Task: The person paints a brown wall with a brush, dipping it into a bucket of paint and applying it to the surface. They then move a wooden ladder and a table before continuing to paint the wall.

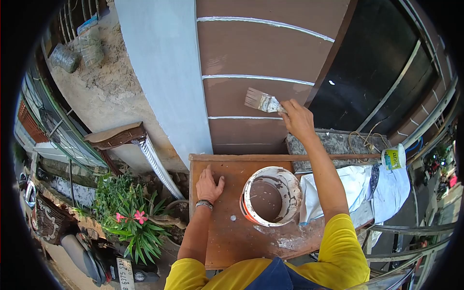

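A wide paintbrush (263, 101) with pale, paint-marked bristles is gripped by its handle in my right hand (298, 120), raised in front of the brown wall (256, 53) with white lines across it. The bristles point left. My left hand (209, 186) lies on the wooden tabletop (227, 246), fingers spread, near its left edge, holding nothing. Between my arms a white bucket (293, 193) stands on the table, with brown paint (265, 200) inside and smears around its inner wall.
A light blue pillar (159, 63) rises at left of the brown wall. White sheets (389, 191) and a small tub (393, 157) lie right of the table. Potted plants (140, 237) and a parked motorbike (87, 256) are lower left. A metal railing (415, 230) runs lower right.
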Demonstrator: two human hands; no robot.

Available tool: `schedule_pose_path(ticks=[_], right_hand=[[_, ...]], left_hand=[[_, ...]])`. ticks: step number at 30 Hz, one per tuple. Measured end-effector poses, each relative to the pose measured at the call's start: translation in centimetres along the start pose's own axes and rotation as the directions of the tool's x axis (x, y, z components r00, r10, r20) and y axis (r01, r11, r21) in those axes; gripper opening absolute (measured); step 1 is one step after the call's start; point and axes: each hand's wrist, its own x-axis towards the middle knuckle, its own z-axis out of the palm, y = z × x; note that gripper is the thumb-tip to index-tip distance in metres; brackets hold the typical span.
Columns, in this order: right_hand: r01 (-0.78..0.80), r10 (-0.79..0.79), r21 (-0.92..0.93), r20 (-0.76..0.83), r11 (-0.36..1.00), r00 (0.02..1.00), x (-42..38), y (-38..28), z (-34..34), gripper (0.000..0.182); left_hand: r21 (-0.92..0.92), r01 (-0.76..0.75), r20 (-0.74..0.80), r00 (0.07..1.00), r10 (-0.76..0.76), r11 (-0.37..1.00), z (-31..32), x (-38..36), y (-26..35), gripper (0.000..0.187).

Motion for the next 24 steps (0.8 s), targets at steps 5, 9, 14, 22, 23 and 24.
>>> schedule_pose_path(ticks=[5, 9, 14, 22, 23, 24], right_hand=[[0.013, -0.013, -0.017, -0.011, 1.0, 1.0, 1.6, -0.2, 0.9, 0.025], [0.031, -0.031, -0.005, -0.022, 1.0, 0.999, 2.3, 0.1, 1.4, 0.026], [0.048, -0.047, 0.024, -0.018, 0.999, 0.999, 3.3, -0.4, 2.4, 0.025], [0.06, -0.06, 0.045, 0.008, 0.997, 0.998, 5.4, -2.1, 3.5, 0.023], [0.056, -0.057, 0.047, 0.007, 0.997, 0.998, 5.5, -2.2, 3.5, 0.023], [0.053, -0.054, 0.05, 0.006, 0.997, 0.999, 5.7, -2.4, 3.5, 0.022]], left_hand=[[-0.005, -0.006, 0.004, 1.0, 0.006, 1.0, 0.0, 0.1, 0.0, 0.065], [-0.006, -0.016, -0.005, 1.0, 0.016, 1.0, 0.0, 0.0, 0.1, 0.065], [-0.016, 0.002, -0.003, 1.0, -0.002, 1.0, 0.1, 0.0, 0.1, 0.065], [0.012, -0.009, -0.003, 1.0, 0.009, 1.0, 0.0, 0.0, 0.1, 0.066], [0.01, -0.009, 0.0, 1.0, 0.009, 1.0, 0.0, 0.0, 0.1, 0.066], [0.008, -0.009, 0.002, 1.0, 0.009, 1.0, -0.1, 0.0, 0.2, 0.066]])
